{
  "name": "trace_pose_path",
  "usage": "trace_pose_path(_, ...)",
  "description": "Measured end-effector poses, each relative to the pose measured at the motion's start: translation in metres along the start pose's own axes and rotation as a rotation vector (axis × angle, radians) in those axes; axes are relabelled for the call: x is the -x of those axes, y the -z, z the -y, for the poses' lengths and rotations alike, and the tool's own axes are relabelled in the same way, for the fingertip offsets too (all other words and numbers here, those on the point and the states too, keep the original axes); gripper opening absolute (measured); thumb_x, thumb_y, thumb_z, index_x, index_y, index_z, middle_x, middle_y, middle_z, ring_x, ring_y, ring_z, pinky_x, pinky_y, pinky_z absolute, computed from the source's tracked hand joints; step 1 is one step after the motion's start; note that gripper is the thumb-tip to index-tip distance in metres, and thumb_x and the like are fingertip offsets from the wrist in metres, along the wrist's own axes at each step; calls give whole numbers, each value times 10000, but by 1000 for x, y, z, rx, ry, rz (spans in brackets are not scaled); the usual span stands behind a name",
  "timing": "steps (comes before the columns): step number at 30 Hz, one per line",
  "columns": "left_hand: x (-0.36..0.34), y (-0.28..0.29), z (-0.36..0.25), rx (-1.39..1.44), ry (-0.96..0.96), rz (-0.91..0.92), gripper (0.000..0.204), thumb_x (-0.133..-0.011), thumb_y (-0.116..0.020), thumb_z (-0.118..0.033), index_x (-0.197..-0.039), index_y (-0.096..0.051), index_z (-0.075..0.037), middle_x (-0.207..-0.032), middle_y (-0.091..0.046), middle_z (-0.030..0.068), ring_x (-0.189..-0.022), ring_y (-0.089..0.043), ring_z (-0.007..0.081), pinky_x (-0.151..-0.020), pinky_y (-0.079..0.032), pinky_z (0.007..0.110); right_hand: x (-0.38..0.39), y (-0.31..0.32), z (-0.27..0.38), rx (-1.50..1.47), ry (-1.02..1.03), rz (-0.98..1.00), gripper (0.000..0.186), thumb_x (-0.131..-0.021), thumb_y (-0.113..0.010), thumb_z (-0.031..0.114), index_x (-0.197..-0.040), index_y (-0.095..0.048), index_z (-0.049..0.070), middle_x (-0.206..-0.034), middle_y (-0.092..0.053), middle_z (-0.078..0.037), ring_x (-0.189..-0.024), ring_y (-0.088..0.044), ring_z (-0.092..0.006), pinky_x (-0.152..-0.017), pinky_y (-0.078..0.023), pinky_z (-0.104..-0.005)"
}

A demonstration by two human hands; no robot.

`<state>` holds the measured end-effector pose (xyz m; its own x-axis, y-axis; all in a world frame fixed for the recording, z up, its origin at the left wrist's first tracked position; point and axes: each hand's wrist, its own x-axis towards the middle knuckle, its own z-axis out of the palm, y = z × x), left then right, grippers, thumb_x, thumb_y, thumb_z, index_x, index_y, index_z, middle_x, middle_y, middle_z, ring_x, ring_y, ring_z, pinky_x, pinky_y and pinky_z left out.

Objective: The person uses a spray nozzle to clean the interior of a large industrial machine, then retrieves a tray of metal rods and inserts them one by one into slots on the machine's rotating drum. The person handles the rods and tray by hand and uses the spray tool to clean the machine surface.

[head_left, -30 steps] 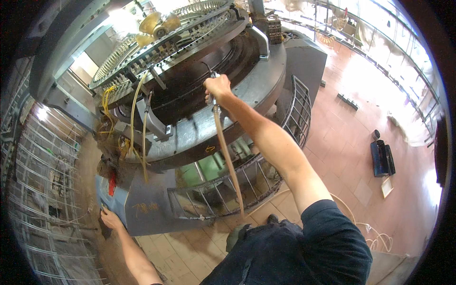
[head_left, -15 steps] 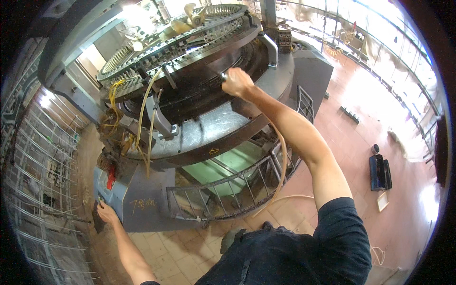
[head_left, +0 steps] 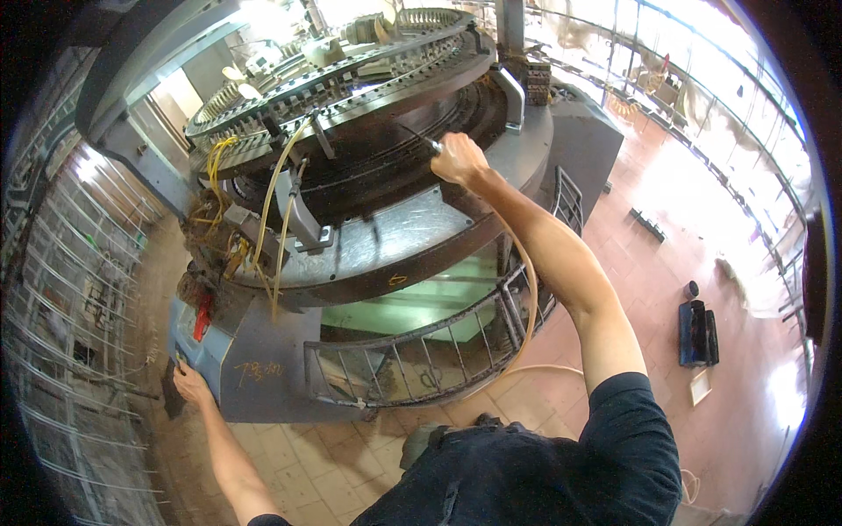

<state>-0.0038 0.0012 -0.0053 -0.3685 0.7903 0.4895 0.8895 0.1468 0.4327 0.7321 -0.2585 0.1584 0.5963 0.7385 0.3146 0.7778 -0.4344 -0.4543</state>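
A large circular knitting machine stands in front of me. My right hand reaches to its dark inner ring, closed around an air blow gun. The gun's thin nozzle points left and away from me, over the ring; my fingers hide most of its body. A tan hose runs down below my right forearm. My left hand is low on the left at the edge of a light-blue panel, fingers drawn together at a small dark part. A red piece sits just beyond it.
A curved metal guard rail fronts the machine's base. Yellow tubes rise at its left. Metal racks line the left side. On the floor at right lie a dark open case and a black strip.
The view has shifted slightly. My right hand has moved a little right with the blow gun, whose nozzle now shows more clearly. My left hand stays at the panel. The fan on top has turned.
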Motion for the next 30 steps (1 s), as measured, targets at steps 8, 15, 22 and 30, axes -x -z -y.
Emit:
trace_pose_path(8,0,-3,-2,36,36,-17,560,-1026,-431,-466,-1293,-621,-11,-1250,-633,212,-1136,-585,399,-945,-449,489,2,-22,16,-1382,-604,241,133,-817,-671,23,-725,-577,0,-601,-556,-93,-456,-558,-228,-422,-504,-403)
trace_pose_path(15,-8,-3,3,-28,8,66,557,-1058,-403,-450,-1382,-564,-26,-1365,-587,192,-1207,-567,374,-1001,-462,504,0,-59,31,-1738,-521,35,154,-838,-667,64,-715,-597,3,-604,-581,-87,-450,-573,-230,-448,-538,-420)
trace_pose_path(22,2,6,-5,62,-30,13,589,-1024,-432,-477,-1289,-622,14,-1259,-636,237,-1139,-592,412,-967,-446,486,4,-67,43,-1869,-592,-124,172,-862,-669,90,-728,-594,15,-590,-571,-88,-451,-570,-237,-419,-512,-410)
trace_pose_path(30,1,4,-7,-22,-2,-19,562,-1024,-438,-469,-1243,-655,1,-1226,-658,229,-1104,-608,419,-926,-459,497,5,-55,54,-1851,-559,-189,174,-828,-703,49,-684,-623,-7,-587,-588,-100,-436,-575,-213,-422,-524,-393)
